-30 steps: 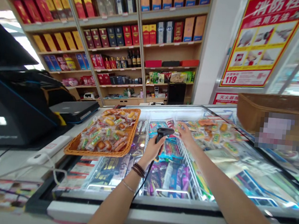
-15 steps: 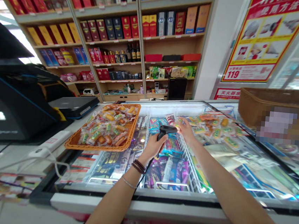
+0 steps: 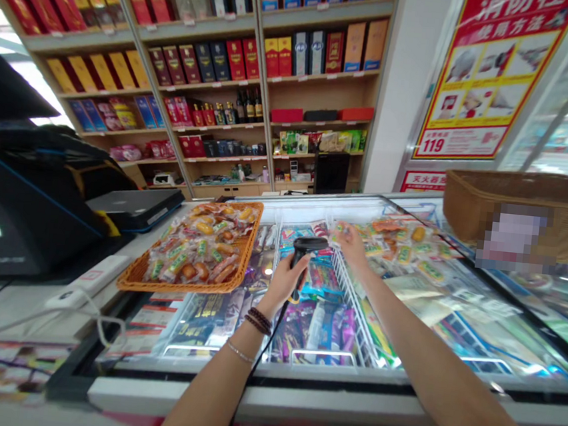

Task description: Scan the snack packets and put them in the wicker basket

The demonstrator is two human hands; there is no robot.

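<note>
My left hand [image 3: 285, 281] is closed around the handle of a black barcode scanner [image 3: 308, 244], whose head points right and whose cord runs down past my wrist. Just beyond the scanner head, my right hand [image 3: 351, 248] has its fingers pinched on a small clear-wrapped snack [image 3: 337, 233], partly hidden by the fingers. Both hands are above a chest freezer, over a white wire basket [image 3: 343, 272] of coloured ice-cream packets [image 3: 325, 277]. Right of it lies a pile of wrapped snacks [image 3: 404, 241]. An orange wicker tray [image 3: 246, 263] at left holds similar wrapped snacks [image 3: 205, 242].
The freezer's front edge [image 3: 295, 408] runs across below my arms. A brown basket [image 3: 466, 197] stands at right. On the left are a dark checkout machine [image 3: 18, 207], a flat black device [image 3: 137, 205] and white cables [image 3: 102, 323]. Shelves of boxes [image 3: 218, 59] line the back.
The view has shifted slightly. My right hand still pinches the wrapped snack, a little farther from the scanner head. The scanner remains in my left hand.
</note>
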